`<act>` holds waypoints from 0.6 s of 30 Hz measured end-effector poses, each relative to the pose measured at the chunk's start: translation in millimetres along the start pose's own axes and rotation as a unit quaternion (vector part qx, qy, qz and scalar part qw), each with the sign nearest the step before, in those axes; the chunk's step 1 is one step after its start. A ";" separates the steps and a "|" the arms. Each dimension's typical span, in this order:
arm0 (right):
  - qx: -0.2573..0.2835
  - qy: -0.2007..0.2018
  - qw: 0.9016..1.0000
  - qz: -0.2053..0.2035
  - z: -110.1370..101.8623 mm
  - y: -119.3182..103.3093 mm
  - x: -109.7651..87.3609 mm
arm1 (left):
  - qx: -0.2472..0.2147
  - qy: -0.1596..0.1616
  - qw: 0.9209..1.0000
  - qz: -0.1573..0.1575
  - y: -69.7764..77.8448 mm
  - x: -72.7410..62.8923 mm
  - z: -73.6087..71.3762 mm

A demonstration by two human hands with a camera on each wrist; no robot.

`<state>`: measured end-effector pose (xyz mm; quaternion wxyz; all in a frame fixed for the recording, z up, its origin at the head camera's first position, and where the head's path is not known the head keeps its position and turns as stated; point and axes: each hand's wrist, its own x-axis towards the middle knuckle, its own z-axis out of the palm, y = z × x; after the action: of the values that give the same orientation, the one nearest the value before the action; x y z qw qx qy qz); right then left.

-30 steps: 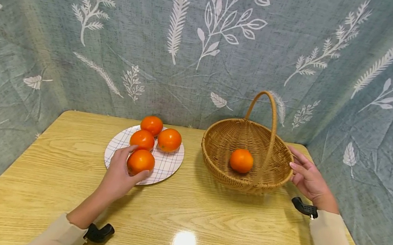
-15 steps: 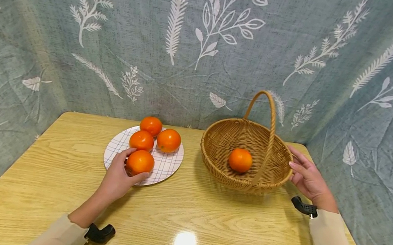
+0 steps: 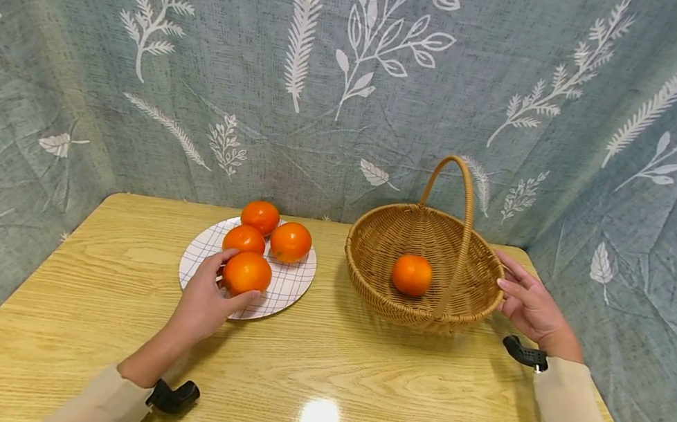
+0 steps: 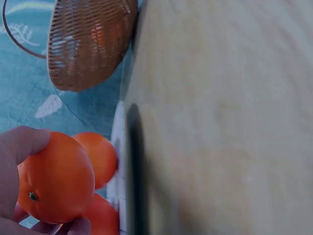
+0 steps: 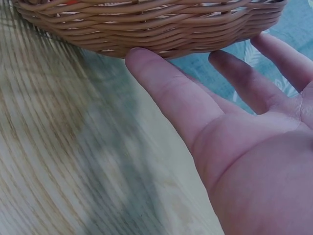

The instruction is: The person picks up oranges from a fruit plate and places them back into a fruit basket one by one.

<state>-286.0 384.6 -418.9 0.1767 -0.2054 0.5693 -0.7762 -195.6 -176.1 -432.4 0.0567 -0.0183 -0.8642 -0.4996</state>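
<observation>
In the head view, my left hand (image 3: 202,303) grips an orange (image 3: 248,274) above the near side of a white checked plate (image 3: 289,282). Thumb and fingers curl round the fruit, whose small green stem end shows in the left wrist view (image 4: 56,178). Several more oranges sit on the plate behind it. To the right stands a wicker basket (image 3: 372,243) with an arched handle, and one orange (image 3: 412,275) lies inside. My right hand (image 3: 530,313) touches the basket's right side with thumb and fingertips. Its fingers look nearly straight in the right wrist view (image 5: 254,132).
Both things stand towards the back of a wooden table (image 3: 296,359). A grey-green cloth (image 3: 320,153) with white leaf prints hangs close behind and at both sides. The basket's handle (image 3: 464,232) rises above its rim. Each wrist wears a black camera mount (image 3: 173,397).
My left hand has raised its orange slightly, up and to the right, away from the plate. Inside the basket the orange has rolled a little left. The right hand stays put.
</observation>
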 end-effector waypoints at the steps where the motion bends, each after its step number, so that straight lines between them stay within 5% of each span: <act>1: 0.001 -0.001 1.000 0.002 -0.2 -0.3 0.1 | -0.001 0.001 1.000 0.007 2.8 0.9 0.2; 18: -0.027 -0.007 0.999 0.026 1.7 -6.8 -0.2 | -0.034 -0.032 0.995 0.085 69.0 35.3 9.1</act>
<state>-285.3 385.3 -411.9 0.1954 -0.2005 0.5937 -0.7544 -225.3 -134.6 -373.3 0.0708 -0.1098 -0.8434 -0.5211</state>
